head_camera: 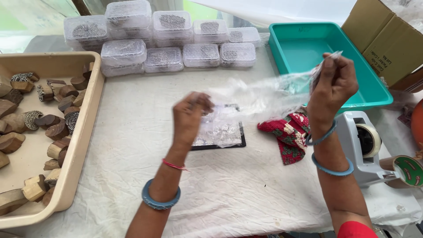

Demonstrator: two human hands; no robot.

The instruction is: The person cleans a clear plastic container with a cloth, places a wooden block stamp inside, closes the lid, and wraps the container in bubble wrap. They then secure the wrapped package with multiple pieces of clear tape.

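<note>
Plastic bag [260, 99], thin, limp and slippery, hangs stretched above the table's [246, 189] middle, pinched at opposite edges by the left hand [190, 115] and right hand [332, 83], the best holds.

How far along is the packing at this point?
Done: clear lidded boxes stand stacked at the back. In hand: left hand and right hand stretch a clear plastic bag above a dark flat pad. Left: many wooden blocks lie loose in the beige tray; teal tray holds nothing.
</note>
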